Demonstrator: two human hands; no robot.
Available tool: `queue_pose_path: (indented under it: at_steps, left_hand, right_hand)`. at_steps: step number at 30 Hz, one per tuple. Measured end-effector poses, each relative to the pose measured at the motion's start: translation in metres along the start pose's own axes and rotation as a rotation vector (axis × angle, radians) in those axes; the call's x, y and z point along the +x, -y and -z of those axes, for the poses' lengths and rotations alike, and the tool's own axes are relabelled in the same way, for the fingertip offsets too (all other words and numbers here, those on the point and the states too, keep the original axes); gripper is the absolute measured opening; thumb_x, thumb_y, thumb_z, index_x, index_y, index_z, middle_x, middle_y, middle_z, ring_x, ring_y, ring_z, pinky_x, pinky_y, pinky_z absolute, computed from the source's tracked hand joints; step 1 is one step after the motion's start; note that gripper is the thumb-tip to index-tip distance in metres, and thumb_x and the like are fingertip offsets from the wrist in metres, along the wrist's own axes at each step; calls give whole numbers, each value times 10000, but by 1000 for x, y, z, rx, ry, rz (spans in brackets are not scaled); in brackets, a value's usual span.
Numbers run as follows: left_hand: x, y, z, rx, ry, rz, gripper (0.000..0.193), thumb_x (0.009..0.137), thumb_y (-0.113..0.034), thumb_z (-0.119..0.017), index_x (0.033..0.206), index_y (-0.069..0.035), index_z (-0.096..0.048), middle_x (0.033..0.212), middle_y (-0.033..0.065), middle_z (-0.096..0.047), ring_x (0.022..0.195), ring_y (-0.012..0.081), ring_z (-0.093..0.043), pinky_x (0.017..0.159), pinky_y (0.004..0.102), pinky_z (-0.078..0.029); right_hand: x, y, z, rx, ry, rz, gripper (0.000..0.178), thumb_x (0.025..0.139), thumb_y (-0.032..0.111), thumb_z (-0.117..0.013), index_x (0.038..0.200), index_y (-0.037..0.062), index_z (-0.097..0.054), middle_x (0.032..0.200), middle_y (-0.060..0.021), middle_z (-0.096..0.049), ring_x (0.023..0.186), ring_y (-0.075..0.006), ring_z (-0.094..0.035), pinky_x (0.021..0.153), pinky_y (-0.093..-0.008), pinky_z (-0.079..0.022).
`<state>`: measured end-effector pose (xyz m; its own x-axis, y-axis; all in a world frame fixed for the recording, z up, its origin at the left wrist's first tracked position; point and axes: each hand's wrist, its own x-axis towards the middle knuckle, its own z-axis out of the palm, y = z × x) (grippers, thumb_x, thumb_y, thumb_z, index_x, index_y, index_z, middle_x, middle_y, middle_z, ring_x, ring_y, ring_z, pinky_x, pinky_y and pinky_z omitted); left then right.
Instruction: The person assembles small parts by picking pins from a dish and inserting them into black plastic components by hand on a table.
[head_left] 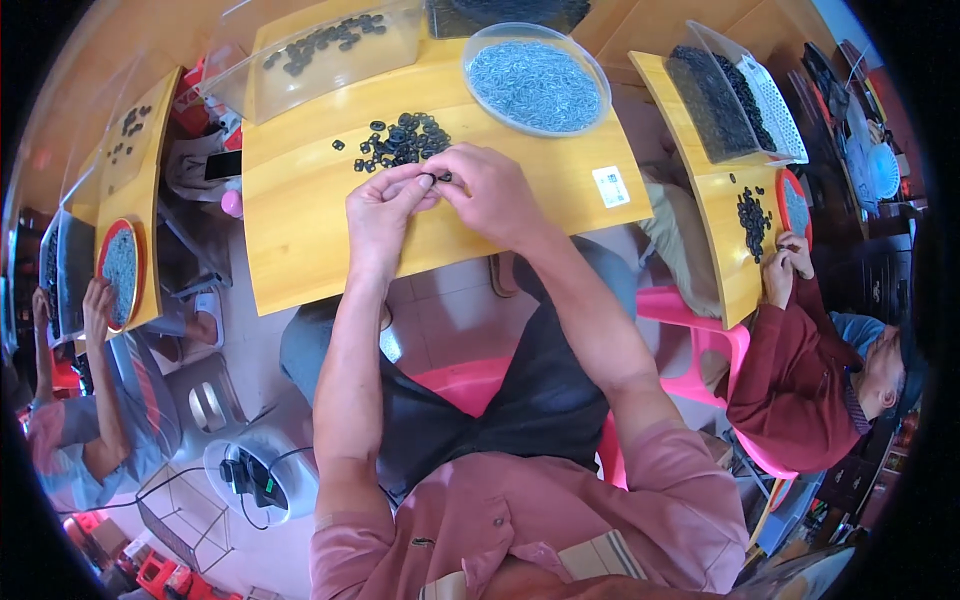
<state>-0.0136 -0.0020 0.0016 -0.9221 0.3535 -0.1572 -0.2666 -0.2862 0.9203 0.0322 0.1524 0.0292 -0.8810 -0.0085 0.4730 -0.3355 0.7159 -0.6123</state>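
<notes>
My left hand (380, 211) and my right hand (489, 190) meet over the near middle of the yellow wooden table (310, 235). Thumb and fingers of the left pinch a small black oval piece (429, 178). A second dark bit (446, 178) shows at the right fingertips, too small to tell if it is separate. Just beyond my hands lies a pile of small black oval pieces (405, 140), some showing a hole. To its right, a round clear tub (604, 98) holds many thin silvery metal pins (530, 85).
A clear plastic bin (335, 85) with scattered black pieces stands at the back left. A white label (610, 187) is on the table's right side. Co-workers sit at side tables: one in a maroon sleeve (790, 370) at right, another at left (100, 300). A bucket (255, 478) stands on the floor.
</notes>
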Motion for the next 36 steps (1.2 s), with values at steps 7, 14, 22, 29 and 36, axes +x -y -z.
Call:
queue_pose_path:
  at_steps: [7,14,22,29,36]
  left_hand:
    - [2,-3,5,31,-64,-23,208,891,-6,-677,1093,41,-662,911,98,-705,780,152,-689,707,252,-571]
    - [1,-5,3,-8,-63,-59,184,899,-1,-662,1078,35,-637,923,97,-699,777,146,-686,710,248,-559]
    - [8,-6,12,-127,-122,-48,187,921,-19,-641,1099,34,-621,951,132,-702,778,164,-691,699,244,-556]
    - [5,-5,9,-195,-100,-26,216,928,-23,-632,1135,42,-626,948,134,-703,775,165,-690,706,254,-562]
    - [5,-2,9,-138,-64,-22,224,926,-36,-640,1143,19,-638,946,113,-708,778,155,-686,699,252,-551]
  right_hand:
    - [22,-60,73,-417,-197,-374,152,848,150,-662,973,84,-717,927,-116,-717,846,-273,-690,739,-382,-530]
    - [38,-80,88,-549,58,-520,141,774,155,-694,899,105,-734,915,-129,-717,910,-313,-683,774,-450,-523]
    - [37,-95,84,-343,9,-574,109,784,174,-674,842,110,-739,851,-126,-726,856,-315,-692,775,-430,-526]
    - [35,-100,85,-231,-61,-569,149,793,212,-685,841,83,-742,816,-125,-725,807,-274,-703,744,-393,-527]
    - [36,-101,81,-182,-50,-532,127,791,154,-672,865,83,-746,825,-126,-727,803,-268,-703,755,-380,-531]
